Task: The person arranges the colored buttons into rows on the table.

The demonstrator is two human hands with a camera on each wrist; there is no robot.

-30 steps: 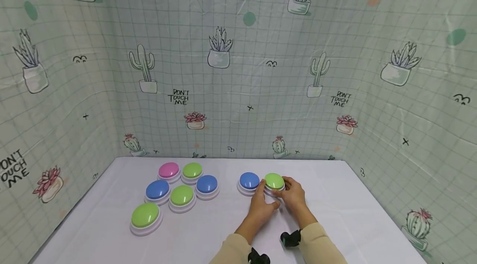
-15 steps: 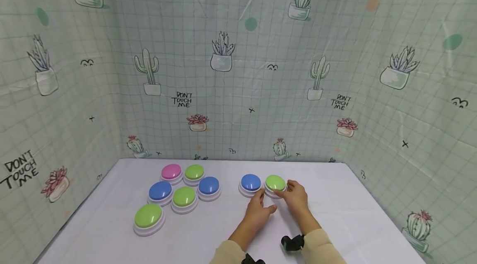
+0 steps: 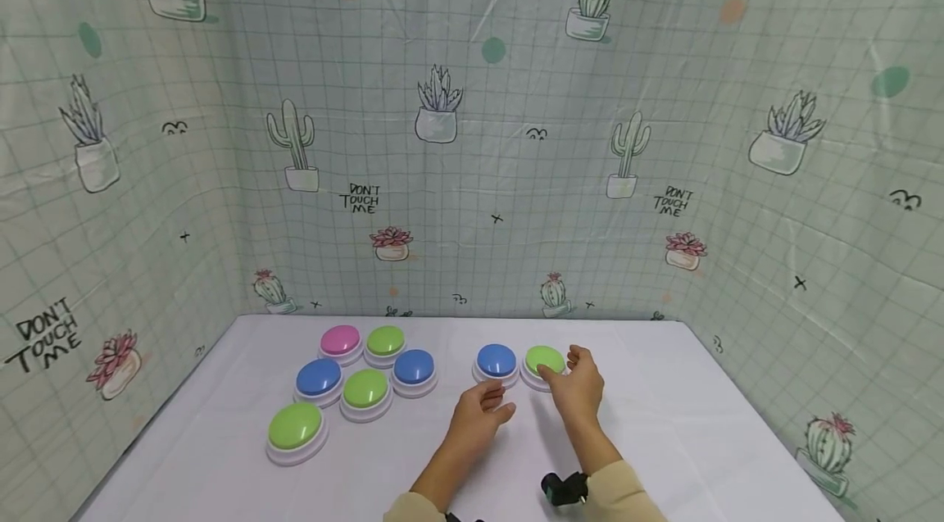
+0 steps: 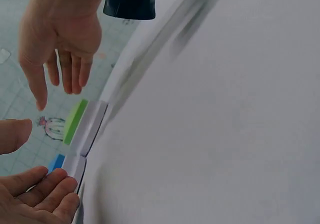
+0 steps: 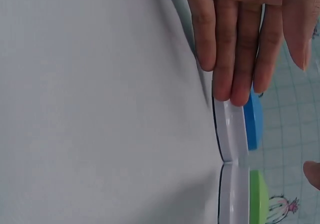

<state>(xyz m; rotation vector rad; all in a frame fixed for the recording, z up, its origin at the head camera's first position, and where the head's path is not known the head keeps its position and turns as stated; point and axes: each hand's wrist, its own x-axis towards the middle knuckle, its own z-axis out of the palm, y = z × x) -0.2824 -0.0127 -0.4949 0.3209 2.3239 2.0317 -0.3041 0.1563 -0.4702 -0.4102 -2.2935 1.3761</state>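
Note:
Two round push buttons on white bases stand side by side towards the right of the table: a blue-topped button [image 3: 496,360] and a green-topped button [image 3: 544,358]. My left hand [image 3: 475,419] is just in front of the blue one, fingers loosely bent and thumb apart, holding nothing. My right hand [image 3: 578,391] hovers at the right of the green button; its thumb overlaps the green top in the head view. The left wrist view shows the right hand [image 4: 62,44] with fingers extended, apart from the green button [image 4: 76,122]. Both bases touch each other.
On the left side of the white table [image 3: 413,465] stands a cluster of similar buttons: a pink one [image 3: 340,339], blue ones such as the blue button [image 3: 319,377], and several green ones, the nearest being a large green button [image 3: 295,426]. Cactus-print cloth walls [image 3: 494,137] enclose the table.
My left hand has drawn back from between the two buttons, towards me and to the left. My right hand has come off the green button's edge. The buttons stay in place.

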